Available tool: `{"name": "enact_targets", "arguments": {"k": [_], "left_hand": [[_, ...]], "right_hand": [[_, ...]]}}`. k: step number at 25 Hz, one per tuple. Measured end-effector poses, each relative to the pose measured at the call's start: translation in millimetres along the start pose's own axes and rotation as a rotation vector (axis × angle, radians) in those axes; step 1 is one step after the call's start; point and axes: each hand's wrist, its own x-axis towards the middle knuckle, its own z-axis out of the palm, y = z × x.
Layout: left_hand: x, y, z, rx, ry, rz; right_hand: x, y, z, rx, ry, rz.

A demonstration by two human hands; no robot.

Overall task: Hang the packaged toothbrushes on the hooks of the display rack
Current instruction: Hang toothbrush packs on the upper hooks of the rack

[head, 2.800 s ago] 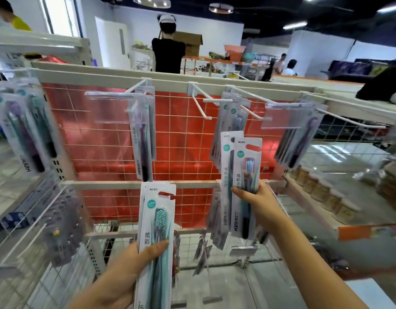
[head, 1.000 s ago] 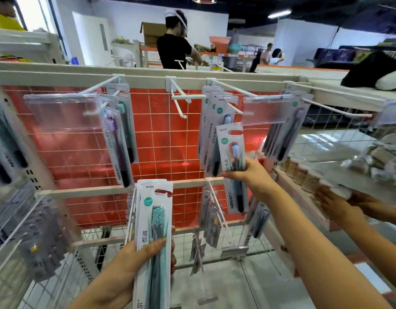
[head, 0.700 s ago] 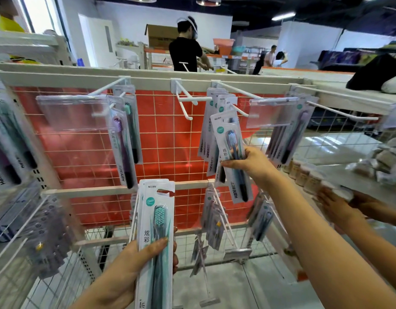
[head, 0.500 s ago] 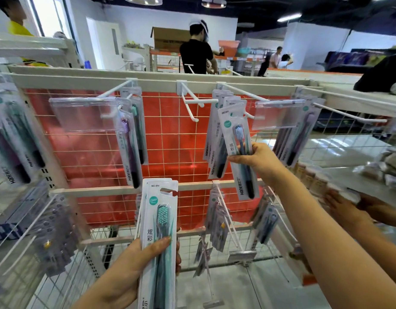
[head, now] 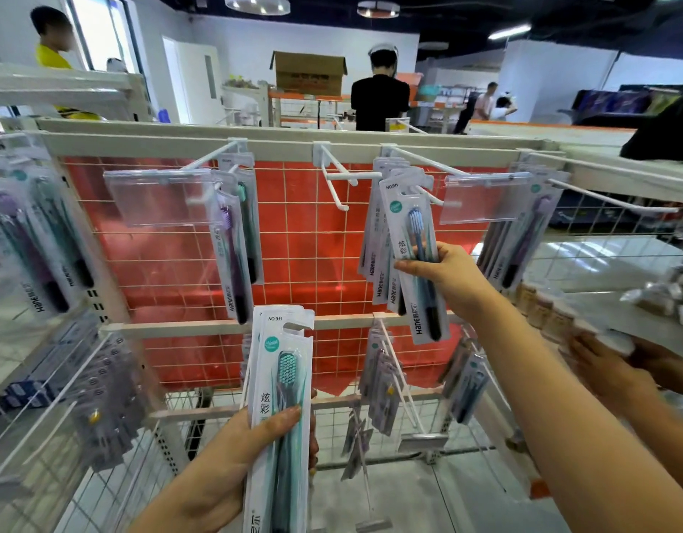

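We see several packs already hanging on the rack's upper hooks (head: 420, 163). Our right hand (head: 445, 275) pinches a blue-brush pack (head: 415, 255) with its hang hole at the hook's tip, not yet clearly threaded. Our left hand (head: 232, 463) grips a stack of teal packs (head: 282, 398) waiting below, so much remains.
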Motion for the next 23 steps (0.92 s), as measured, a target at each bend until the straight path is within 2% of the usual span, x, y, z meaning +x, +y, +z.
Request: {"name": "enact_targets", "arguments": {"k": [7,11,18,23], "left_hand": [[-6.7,-1.3,-5.4,-0.007,0.014,-0.003],[-11.4,-0.6,-5.9,-0.036,0.047,-0.019],[-15.2,-0.9,-16.6,0.027,0.113,-0.021],[-23.7,3.4,-21.6,0.023,0.138,0.055]], "right_hand": [[7.8,12.4,7.1,0.153,0.001,0.048],[16.4,18.3,7.5,0.334,0.032,0.082],[34.7,20.4,8.9,0.297,0.026,0.099],[49.4,20.9,14.9,0.309,0.035,0.112]]}}
